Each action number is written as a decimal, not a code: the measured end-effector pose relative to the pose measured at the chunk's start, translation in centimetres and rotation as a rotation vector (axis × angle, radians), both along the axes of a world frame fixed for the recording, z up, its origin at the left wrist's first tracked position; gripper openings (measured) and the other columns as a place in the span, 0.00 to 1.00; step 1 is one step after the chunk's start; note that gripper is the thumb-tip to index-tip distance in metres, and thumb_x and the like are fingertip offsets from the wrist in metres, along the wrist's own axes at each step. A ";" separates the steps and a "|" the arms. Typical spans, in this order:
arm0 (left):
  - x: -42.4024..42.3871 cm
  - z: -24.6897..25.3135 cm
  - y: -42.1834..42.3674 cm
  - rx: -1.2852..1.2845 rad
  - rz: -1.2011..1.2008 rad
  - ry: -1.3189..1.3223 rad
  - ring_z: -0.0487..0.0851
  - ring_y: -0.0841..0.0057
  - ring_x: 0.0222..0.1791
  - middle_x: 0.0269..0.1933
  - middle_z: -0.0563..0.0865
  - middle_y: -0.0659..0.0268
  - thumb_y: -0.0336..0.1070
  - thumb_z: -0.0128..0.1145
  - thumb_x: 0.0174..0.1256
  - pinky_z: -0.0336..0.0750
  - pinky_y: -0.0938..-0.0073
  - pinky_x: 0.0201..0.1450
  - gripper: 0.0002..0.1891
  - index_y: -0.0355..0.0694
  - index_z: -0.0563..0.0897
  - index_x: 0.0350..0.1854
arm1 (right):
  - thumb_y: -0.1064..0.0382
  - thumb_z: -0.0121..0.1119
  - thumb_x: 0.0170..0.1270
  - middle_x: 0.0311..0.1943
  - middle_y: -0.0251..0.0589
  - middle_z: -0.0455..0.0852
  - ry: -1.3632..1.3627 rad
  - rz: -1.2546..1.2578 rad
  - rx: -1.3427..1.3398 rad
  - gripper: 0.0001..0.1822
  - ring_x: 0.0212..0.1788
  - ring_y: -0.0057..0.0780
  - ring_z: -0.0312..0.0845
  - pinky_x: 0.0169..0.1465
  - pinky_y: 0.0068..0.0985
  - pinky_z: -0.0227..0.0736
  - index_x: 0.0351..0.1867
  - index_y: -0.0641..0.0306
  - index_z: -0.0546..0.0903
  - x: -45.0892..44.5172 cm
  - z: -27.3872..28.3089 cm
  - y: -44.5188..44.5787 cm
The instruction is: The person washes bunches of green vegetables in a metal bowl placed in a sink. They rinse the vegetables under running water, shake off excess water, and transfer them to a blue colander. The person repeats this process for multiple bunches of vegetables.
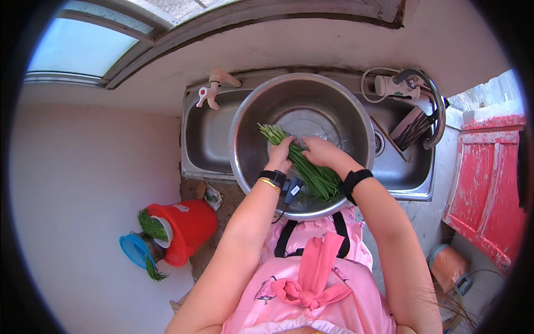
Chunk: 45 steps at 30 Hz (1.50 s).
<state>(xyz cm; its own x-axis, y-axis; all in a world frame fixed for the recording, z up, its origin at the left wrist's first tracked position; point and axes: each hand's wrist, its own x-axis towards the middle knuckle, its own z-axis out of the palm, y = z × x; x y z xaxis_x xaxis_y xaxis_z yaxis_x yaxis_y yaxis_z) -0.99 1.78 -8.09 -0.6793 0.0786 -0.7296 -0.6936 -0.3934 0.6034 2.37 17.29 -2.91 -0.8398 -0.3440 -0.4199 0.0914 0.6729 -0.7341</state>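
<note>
A bunch of long green leafy stalks, perhaps garlic chives (pixel 313 171), lies slantwise in a large round metal basin (pixel 363 108), with its pale ends toward the upper left. My left hand (pixel 281 153) is closed around the bunch near those pale ends. On the other side, my right hand (pixel 320 151) touches the stalks with bent fingers; whether it grips any is hidden. Some water shows at the bottom of the basin. A small dark device (pixel 293 190) hangs beside my left wrist.
The basin rests across a double steel sink (pixel 208 137). A white tap (pixel 213 89) stands at left, a curved metal faucet (pixel 438 112) at right. A knife rack (pixel 415 125) and a stick (pixel 388 137) lie in the right bowl. A red bucket (pixel 196 225) with more greens stands lower left.
</note>
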 end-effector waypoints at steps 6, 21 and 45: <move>0.2 9.0 -0.6 0.172 -0.066 0.325 0.79 0.79 0.34 0.36 0.80 0.68 0.30 0.60 0.61 0.77 0.77 0.35 0.11 0.39 0.76 0.45 | 0.53 0.68 0.48 0.58 0.56 0.72 0.595 -0.229 -0.144 0.43 0.61 0.52 0.66 0.62 0.36 0.63 0.64 0.70 0.62 0.4 5.2 0.3; 3.1 21.7 1.5 0.113 -0.206 0.751 0.78 0.78 0.48 0.46 0.78 0.65 0.27 0.60 0.58 0.72 0.75 0.52 0.11 0.39 0.76 0.43 | 0.64 0.68 0.44 0.48 0.47 0.78 0.204 -0.138 -0.684 0.40 0.51 0.34 0.76 0.54 0.28 0.69 0.61 0.65 0.64 1.3 12.9 -0.8; 5.4 20.4 3.3 -0.597 -0.376 0.962 0.79 0.80 0.31 0.31 0.83 0.64 0.31 0.62 0.56 0.73 0.76 0.35 0.12 0.33 0.77 0.39 | 0.70 0.66 0.50 0.27 0.34 0.78 0.763 -0.481 -0.638 0.08 0.29 0.23 0.73 0.36 0.20 0.69 0.34 0.67 0.82 3.5 16.1 3.9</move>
<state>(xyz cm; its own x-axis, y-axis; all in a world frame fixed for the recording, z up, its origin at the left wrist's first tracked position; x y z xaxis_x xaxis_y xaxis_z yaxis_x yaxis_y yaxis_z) 4.42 5.05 12.33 -0.9744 0.2112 0.0773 0.1317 0.2572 0.9573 5.86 21.14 13.19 -0.9069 0.1189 0.4041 -0.3831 0.1662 -0.9087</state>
